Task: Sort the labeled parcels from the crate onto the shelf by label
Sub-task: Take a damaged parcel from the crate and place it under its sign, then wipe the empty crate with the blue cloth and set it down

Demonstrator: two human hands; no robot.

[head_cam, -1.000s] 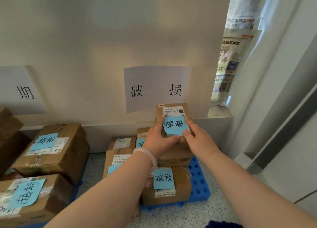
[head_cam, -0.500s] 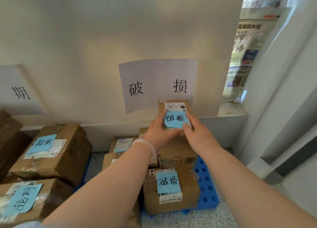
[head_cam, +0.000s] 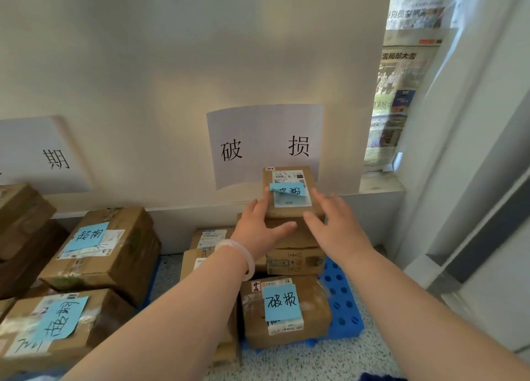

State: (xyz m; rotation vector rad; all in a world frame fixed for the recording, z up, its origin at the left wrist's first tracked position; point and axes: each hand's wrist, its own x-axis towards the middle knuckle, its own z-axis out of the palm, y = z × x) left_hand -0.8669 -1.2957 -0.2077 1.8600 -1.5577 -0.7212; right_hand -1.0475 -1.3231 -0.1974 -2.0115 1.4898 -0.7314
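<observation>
Parcels (head_cam: 315, 309) filled your blue pallet (head_cam: 342, 303) — the small parcel (head_cam: 292, 201) topped the stack at twelve o'clock, beneath the wall sign (head_cam: 263, 145). Your left hand (head_cam: 258, 228) lay with straight fingers against its nine o'clock edge; your right hand (head_cam: 338, 225) hovered spread at three o'clock, gripping nothing.

Speckled floor (head_cam: 301, 363) carrying a blue plastic pallet (head_cam: 341, 303)
Taped cardboard parcels (head_cam: 315, 320) sit stacked on the pallet.
</observation>
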